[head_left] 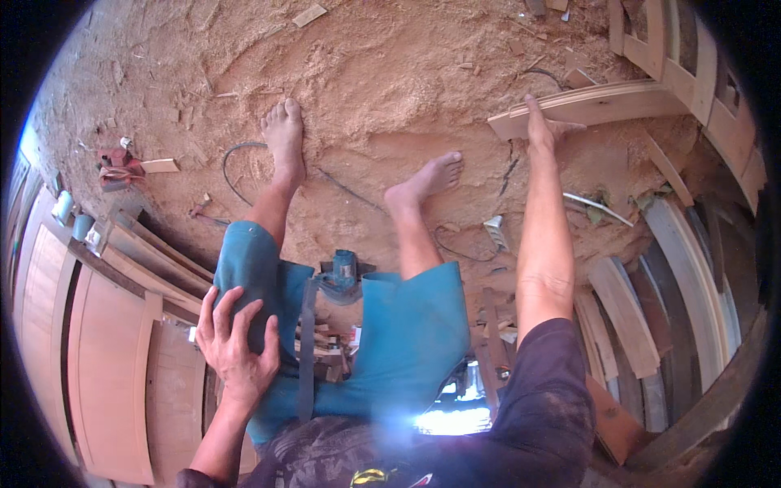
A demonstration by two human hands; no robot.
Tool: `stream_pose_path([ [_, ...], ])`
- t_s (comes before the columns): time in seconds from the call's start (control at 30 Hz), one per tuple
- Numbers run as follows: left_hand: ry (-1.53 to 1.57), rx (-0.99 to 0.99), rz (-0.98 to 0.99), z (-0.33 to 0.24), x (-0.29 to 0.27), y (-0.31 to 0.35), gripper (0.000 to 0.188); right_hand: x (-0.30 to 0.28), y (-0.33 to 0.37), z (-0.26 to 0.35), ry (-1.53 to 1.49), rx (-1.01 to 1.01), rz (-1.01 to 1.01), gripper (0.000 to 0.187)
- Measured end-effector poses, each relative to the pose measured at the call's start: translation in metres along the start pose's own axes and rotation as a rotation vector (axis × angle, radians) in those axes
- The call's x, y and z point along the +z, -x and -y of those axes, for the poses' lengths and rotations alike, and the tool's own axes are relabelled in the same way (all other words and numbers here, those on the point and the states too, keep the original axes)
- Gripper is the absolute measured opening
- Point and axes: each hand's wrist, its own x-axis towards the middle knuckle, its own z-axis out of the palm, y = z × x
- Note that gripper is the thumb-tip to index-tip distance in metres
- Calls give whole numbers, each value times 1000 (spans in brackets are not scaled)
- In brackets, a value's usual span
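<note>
My left hand [237,346] rests over the left thigh of my teal shorts, its fingers spread and bent, with nothing in them. Stretched out to the far right, my right hand [547,130] grips a pale wooden board [618,102] near its left end. The board lies lengthwise toward the slatted wooden frame on the right, and looks layered along its top edge. Part of that hand's fingers is hidden against the wood. Between my legs stands a blue-green power tool [343,272], apart from both hands.
Sawdust [382,73] and wood scraps cover the floor, where a dark cord [350,189] runs past my bare feet. A red power tool [120,169] lies at left. Wooden panels [106,366] lean at lower left; several planks [691,268] and a slatted frame [716,98] stand at right.
</note>
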Motion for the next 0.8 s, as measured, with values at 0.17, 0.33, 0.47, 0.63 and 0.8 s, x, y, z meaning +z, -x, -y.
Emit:
stream_pose_path([
  [0.17, 8, 20, 4, 4, -5, 7, 27, -34, 122, 46, -170, -3, 112, 135],
  [0.33, 39, 66, 26, 19, 5, 5, 28, -108, 239, 105, -494, 140, 292, 133],
  [0.47, 61, 41, 96, 28, -2, 4, 31, -142, 328, 156, -597, 62, 261, 114],
  [0.63, 40, 120, 123, 49, -9, 15, 54, -202, 423, 202, -1122, 297, 553, 62],
  [0.8, 206, 638, 51, -2, -70, 37, 95, -246, 523, 254, -1747, 414, 741, 76],
])
